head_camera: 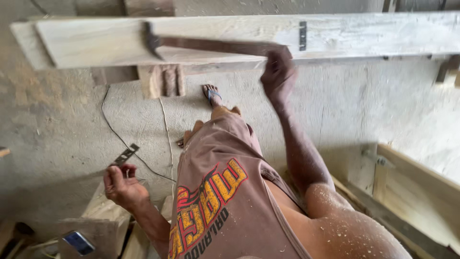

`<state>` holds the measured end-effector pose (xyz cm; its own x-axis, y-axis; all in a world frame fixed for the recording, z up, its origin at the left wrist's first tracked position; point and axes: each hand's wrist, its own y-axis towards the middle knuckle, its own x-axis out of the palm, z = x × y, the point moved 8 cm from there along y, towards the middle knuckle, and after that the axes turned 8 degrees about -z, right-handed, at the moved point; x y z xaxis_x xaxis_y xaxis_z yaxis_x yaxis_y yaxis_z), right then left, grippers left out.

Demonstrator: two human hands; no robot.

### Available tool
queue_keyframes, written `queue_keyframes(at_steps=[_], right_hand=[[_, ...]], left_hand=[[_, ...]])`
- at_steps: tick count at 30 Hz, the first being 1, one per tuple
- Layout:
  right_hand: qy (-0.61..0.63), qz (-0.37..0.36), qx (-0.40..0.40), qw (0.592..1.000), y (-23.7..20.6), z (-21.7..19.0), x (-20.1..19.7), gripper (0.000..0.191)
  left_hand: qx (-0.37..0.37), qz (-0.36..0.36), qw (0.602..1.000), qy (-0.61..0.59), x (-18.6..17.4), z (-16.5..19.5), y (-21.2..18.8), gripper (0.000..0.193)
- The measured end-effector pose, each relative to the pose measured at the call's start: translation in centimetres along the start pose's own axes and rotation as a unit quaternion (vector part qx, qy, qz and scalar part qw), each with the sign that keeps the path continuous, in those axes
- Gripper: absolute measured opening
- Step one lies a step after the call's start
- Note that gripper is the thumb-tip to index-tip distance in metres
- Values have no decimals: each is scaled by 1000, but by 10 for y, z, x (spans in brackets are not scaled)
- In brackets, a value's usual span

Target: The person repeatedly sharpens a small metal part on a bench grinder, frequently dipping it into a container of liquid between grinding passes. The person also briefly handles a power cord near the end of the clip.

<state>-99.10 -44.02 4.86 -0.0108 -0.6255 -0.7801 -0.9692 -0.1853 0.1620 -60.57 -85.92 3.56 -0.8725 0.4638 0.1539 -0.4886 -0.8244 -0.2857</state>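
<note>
My right hand (277,76) is raised and grips the handle of a hammer (211,45), whose dark head (151,39) lies against a long pale wooden plank (364,34) running across the top of the view. My left hand (122,184) is low at the left and holds a small flat perforated metal strip (125,155) between its fingers. A dark metal bracket (302,35) sits on the plank just right of my right hand. My shirt and arms are dusted with sawdust.
A thin cable (120,136) trails over the dusty concrete floor. A wooden support block (162,80) stands under the plank. A wooden frame (417,192) lies at the right. Timber offcuts (103,211) and a small blue object (79,242) sit bottom left.
</note>
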Motion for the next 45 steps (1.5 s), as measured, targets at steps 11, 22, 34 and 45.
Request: queue_keyframes(at_steps=[11,22,34,45], right_hand=[[-130,61,162,976,34,132,-32,19],[-109,35,175,978,36,141,-30,17],[-113,5,186,976,44,155,-16,15],[450,-250,150,844,51,-10,-7,21]], left_hand=[[-18,-114,986,-117,126,20,79,13],[-52,-199,974,-93,213,14,75,9],[-104,-316,941,61,296,-4,40,19],[17,-473,866,159,394,12,15,33]])
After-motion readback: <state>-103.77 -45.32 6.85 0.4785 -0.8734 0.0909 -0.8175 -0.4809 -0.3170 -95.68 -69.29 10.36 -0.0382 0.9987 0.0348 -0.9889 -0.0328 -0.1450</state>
